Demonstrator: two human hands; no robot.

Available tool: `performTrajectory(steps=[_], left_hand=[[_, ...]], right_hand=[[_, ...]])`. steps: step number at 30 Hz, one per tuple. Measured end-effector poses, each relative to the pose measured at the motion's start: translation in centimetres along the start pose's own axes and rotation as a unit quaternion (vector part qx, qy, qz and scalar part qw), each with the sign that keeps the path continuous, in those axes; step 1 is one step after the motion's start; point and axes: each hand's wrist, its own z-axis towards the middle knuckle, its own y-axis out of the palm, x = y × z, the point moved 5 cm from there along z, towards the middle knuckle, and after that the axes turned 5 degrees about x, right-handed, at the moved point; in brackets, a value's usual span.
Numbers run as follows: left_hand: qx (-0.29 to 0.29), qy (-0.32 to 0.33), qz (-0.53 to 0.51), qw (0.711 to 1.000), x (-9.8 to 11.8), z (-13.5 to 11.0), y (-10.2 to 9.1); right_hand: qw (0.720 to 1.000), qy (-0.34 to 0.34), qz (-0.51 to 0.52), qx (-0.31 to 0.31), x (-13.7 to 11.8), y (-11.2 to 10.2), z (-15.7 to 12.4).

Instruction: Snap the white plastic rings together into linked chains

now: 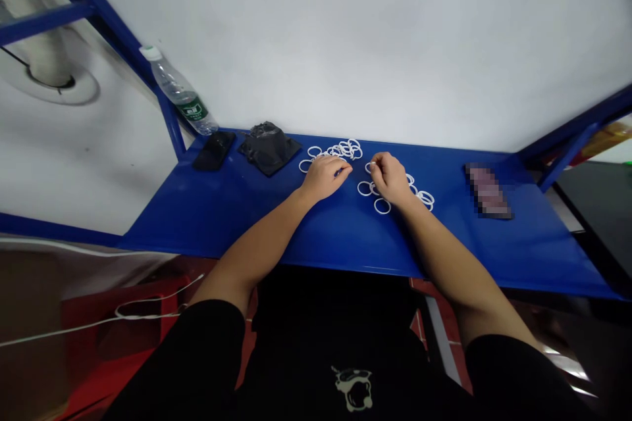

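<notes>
My left hand (323, 177) rests at the near side of a loose pile of white rings (349, 148), its fingers curled; what lies under them is hidden. Across a small gap, my right hand (390, 177) is closed in a pinch, with a white ring (368, 168) at its fingertips. More white rings lie scattered beneath and around the right hand, among them a single ring (382, 206) near the wrist and an overlapping group (425, 198) to its right. The rings are thin, round and smooth.
The blue tabletop (326, 237) meets a white wall. At the left stand a crumpled black bag (269, 148), a dark phone (214, 150) and a clear bottle (180, 93) leaning on the blue frame. A pixelated item (488, 191) lies at the right.
</notes>
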Motion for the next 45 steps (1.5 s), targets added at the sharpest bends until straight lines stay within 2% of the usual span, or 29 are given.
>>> performTrajectory(steps=[3, 6, 10, 15, 21, 24, 28, 33, 38, 45], left_hand=[[0.023, -0.054, 0.036, 0.998, -1.7, 0.3, -0.9], [0.018, -0.112, 0.071, 0.991, -3.0, 0.4, -1.8], [-0.031, -0.149, 0.091, 0.984, -3.5, 0.4, -2.1], [-0.107, -0.167, 0.095, 0.976, -3.0, 0.3, -1.9], [-0.157, -0.119, 0.115, 0.974, -2.5, -0.2, -1.5], [-0.172, -0.097, 0.095, 0.976, -2.3, -0.4, -1.2], [-0.174, -0.075, 0.065, 0.98, -2.1, -0.4, -1.0], [-0.172, -0.054, 0.041, 0.983, -2.3, -0.6, -0.7], [-0.134, -0.007, 0.001, 0.991, -2.3, -0.6, 0.0], [0.022, 0.086, -0.063, 0.994, -0.2, -0.6, 0.4]], right_hand=[[0.999, 0.005, -0.032, -0.034, 0.2, 0.1, 0.2], [0.994, 0.008, -0.073, -0.085, 0.6, 0.6, 0.3], [0.984, 0.032, -0.12, -0.125, 1.6, 1.0, 0.3], [0.984, 0.046, -0.122, -0.123, 2.0, 1.0, 0.1], [0.989, 0.022, -0.072, -0.129, 1.3, 1.7, 0.1], [0.992, 0.012, -0.058, -0.107, 1.0, 1.5, 0.1], [0.996, -0.015, -0.025, -0.087, 0.4, 1.2, 0.1], [0.994, -0.044, 0.01, -0.1, -0.1, 1.6, 0.0], [0.993, -0.056, 0.021, -0.102, -0.3, 1.4, 0.1], [0.991, -0.084, 0.038, -0.094, -1.7, 1.1, -0.1]])
